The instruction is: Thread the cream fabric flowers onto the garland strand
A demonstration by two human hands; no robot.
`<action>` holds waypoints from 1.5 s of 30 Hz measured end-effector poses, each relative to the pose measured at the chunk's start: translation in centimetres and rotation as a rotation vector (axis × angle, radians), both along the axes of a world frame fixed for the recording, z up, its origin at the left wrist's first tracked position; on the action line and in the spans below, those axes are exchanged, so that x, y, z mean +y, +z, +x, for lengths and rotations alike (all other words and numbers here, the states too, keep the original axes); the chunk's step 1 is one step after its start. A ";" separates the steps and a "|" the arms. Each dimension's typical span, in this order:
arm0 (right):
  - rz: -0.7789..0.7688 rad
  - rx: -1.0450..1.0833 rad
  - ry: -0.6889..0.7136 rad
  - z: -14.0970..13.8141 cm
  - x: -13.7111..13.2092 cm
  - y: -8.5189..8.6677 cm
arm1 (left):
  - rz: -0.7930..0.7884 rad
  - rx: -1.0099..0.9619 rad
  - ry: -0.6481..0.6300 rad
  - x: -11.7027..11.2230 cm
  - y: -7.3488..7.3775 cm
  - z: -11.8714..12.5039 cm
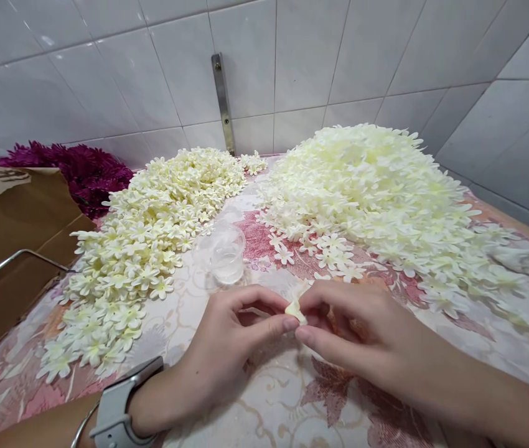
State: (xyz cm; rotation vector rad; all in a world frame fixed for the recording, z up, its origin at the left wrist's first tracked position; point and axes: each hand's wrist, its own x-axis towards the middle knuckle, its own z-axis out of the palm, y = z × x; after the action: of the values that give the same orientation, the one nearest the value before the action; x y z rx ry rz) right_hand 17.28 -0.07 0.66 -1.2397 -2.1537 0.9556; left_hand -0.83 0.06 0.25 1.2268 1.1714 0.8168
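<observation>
Between the fingertips of both hands is a small cream-white artificial flower [295, 310], its petals squeezed together. My left hand [231, 339] pinches it from the left with thumb and forefinger. From the right, my right hand [362, 323] has its thumb and forefinger closed on the same flower. Just beyond the hands stands a small clear plastic cup [227, 258]. A pile of cream flowers [152, 218] lies to the left, and a taller heap of paler flowers [367, 180] lies to the right, with several loose ones near its edge.
A floral cloth [255, 398] covers the table. At the left stands an open cardboard box [22, 236] with a metal rod [22, 252] in front. Purple flowers [82, 174] lie behind it. A tiled wall [302, 56] with a metal strip [222, 99] closes off the back.
</observation>
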 end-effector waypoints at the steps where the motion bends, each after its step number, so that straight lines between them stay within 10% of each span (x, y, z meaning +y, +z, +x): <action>1: -0.023 0.001 0.024 -0.2 -0.2 0.1 | 0.031 0.028 -0.015 -0.1 -0.1 -0.1; 13: -0.455 0.388 0.029 0.1 -0.1 -0.7 | -0.009 -0.024 -0.086 -0.6 -0.2 -0.2; 28: -0.214 0.208 -0.069 1.2 1.3 0.0 | -0.126 -0.096 0.054 0.3 0.1 0.0; 34: 0.265 -0.040 -0.334 1.3 1.4 -0.1 | -0.105 -0.080 0.079 0.3 -0.1 0.0; 45: 0.100 0.046 0.010 -0.3 -0.5 -0.1 | 0.037 0.012 -0.012 -0.3 -0.3 -0.1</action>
State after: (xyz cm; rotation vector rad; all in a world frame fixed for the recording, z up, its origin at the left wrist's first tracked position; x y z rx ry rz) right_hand 16.99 -0.57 0.52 -1.1499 -2.1467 0.8602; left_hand -0.94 -0.20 -0.02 1.2696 1.1621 0.8266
